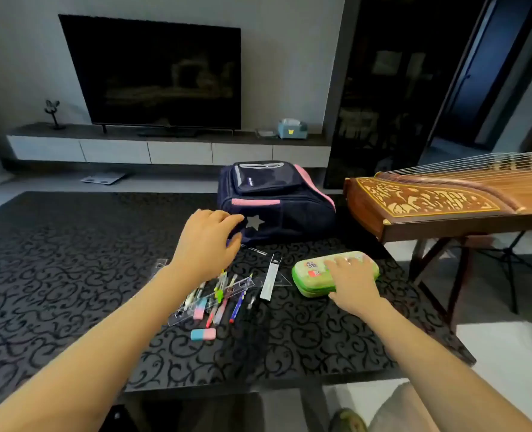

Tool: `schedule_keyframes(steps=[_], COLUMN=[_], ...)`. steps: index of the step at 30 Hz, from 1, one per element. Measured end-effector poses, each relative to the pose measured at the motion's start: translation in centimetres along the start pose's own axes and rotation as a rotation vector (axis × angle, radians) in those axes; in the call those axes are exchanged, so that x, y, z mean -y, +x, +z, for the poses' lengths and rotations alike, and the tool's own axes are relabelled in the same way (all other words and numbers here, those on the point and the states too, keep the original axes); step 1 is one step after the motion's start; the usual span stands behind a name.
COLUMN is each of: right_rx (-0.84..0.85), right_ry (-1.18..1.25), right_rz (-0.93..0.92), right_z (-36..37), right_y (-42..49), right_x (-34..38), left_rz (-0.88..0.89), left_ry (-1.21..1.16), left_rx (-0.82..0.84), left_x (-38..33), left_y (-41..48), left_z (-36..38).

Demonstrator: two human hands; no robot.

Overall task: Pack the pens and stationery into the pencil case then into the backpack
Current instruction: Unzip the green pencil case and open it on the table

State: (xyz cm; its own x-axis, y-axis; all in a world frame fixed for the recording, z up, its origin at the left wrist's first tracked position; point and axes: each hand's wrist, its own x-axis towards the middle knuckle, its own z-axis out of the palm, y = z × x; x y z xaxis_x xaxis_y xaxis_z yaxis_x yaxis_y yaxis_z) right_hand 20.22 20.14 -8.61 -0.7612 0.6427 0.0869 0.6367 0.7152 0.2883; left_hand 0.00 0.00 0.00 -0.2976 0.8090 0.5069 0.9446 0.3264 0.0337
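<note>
A green pencil case (pixel 313 279) lies zipped shut on the black patterned table (pixel 71 275), and my right hand (pixel 352 282) rests flat on its lid. Left of it lies a heap of pens (pixel 224 302) under a clear ruler (pixel 210 299), with a pink-and-blue eraser (pixel 203 334) in front and a second one (pixel 200 308) in the heap. A grey flat ruler (pixel 270 280) lies on a clear set square between heap and case. My left hand (pixel 207 244) hovers over the heap's far end, fingers loosely curled, holding nothing. The navy and pink backpack (pixel 277 204) stands behind, closed.
A wooden zither (pixel 445 201) on a stand sits close to the table's right edge. A television (pixel 155 73) and a low cabinet (pixel 164 148) line the far wall. Another clear ruler (pixel 160 265) lies partly hidden under my left forearm.
</note>
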Motion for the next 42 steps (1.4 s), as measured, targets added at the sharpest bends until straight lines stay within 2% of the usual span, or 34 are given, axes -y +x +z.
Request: schedule_keyframes(steps=[4,10,16,20,22,23,25,27,28,31,37,39,41,42], right_rx=[0.164,0.391,0.233,0.24,0.123,0.047,-0.059,0.045,0.115,0.12,0.066,0.007,-0.105,-0.152], right_ry=[-0.062,-0.123,0.014,0.269,0.516,0.677,0.865,0.969,1.088,1.391,1.388,1.396,1.434,1.436], right_rz=[-0.038,-0.173,-0.311,-0.454,-0.352,-0.206,0.221,0.585,0.681,0.699,0.801,0.794,0.655,0.56], right_z=[2.2,4.4,4.8,4.0,4.7,5.2,6.5,7.4,7.9,8.3,7.8,7.0,5.2,4.1], right_y=[3.6,9.1,4.9,-1.2,-3.5,-4.4,-5.4,-5.5,-5.3,-4.9,-4.7,-5.2,-5.9,-6.1], right_x=[-0.2,-0.4,0.6,1.8,0.9,0.2,-0.8,-1.0,-0.7,-0.2,1.2,1.4,1.3,1.3], left_rz=[0.046,0.089,-0.078,0.007,0.022,0.018,0.013,0.005,-0.01,-0.072,-0.201,-0.368,-0.598,-0.673], left_ry=[0.009,-0.072,-0.287,-0.315,-0.313,-0.314,-0.279,-0.226,-0.214,-0.2,-0.33,-0.652,-1.12,-1.273], left_rx=[0.101,0.164,0.313,0.511,0.61,0.64,0.731,0.852,0.9,0.933,0.897,0.933,0.931,0.905], left_x=[0.5,1.6,0.5,-2.4,-4.4,-5.5,-7.8,-10.0,-11.0,-13.0,-13.1,-12.1,-11.1,-10.6], left_y=[0.5,-0.2,-1.7,-3.0,-3.4,-3.3,-2.9,-2.2,-2.1,-1.9,-2.1,-1.8,-0.7,-0.1], left_z=[3.7,8.4,10.8,12.6,13.4,13.6,13.9,14.3,14.6,15.1,14.6,14.1,12.9,12.1])
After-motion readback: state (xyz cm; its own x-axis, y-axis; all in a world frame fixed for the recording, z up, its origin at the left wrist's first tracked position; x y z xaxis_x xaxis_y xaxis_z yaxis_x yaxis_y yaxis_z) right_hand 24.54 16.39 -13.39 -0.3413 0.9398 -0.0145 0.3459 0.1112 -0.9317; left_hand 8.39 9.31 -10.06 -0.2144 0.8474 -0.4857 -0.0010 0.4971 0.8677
